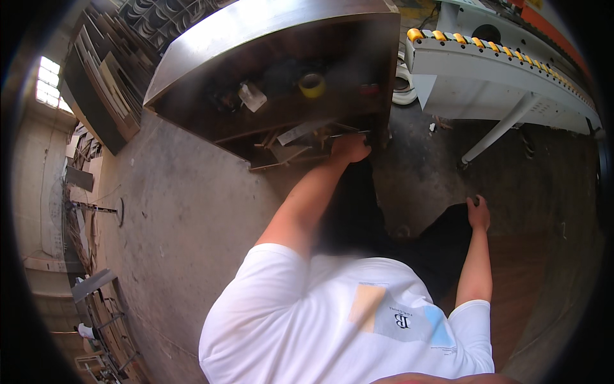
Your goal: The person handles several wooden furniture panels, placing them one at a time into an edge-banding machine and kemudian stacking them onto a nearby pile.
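My left hand (350,147) reaches into the lower opening of a dark wooden cabinet (268,121). Its fingers are closed at a thin dark strip-like piece, too small to make out. Beside it on the low shelf lie wooden offcuts (291,153) and a pale flat strip (295,133). On the shelf above sit a roll of yellow tape (312,86) and a crumpled clear plastic bag (252,97). My right hand (478,213) rests at my bent knee in black trousers, its thumb and a finger apart with a dark patch between them.
A pale grey machine (473,89) with a row of yellow rollers (495,46) stands at right, its slanted leg (499,131) reaching the concrete floor (185,205). Board panels (96,86) lean at far left. A metal stand (120,211) and stacked scraps line the left wall.
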`<state>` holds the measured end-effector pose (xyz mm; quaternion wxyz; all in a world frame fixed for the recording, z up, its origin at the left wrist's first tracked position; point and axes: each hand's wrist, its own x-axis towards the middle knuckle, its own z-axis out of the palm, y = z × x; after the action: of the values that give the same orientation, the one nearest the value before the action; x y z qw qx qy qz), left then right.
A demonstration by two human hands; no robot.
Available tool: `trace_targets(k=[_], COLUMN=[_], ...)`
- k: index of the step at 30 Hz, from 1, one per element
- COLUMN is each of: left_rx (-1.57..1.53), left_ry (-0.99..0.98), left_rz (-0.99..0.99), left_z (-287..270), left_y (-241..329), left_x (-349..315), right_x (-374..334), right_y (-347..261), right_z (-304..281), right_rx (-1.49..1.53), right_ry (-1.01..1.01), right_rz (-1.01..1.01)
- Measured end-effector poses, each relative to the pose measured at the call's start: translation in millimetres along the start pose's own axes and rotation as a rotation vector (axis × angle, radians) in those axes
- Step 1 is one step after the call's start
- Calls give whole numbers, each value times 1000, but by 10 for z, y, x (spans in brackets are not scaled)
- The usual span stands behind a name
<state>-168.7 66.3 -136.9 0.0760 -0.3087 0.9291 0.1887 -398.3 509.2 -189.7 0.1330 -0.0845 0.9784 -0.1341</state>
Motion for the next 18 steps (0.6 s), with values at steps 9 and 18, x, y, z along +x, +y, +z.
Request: trace_targets(k=[9,18], left_rx=[0,98], left_ry=[-58,-161], left_rz=[4,3], left_z=[82,68], left_y=[71,116], left_x=[78,200], right_x=[65,163], right_y=[61,193], right_z=[1,123], right_rx=[33,62], right_ry=[-114,-39], right_rz=[-8,-66])
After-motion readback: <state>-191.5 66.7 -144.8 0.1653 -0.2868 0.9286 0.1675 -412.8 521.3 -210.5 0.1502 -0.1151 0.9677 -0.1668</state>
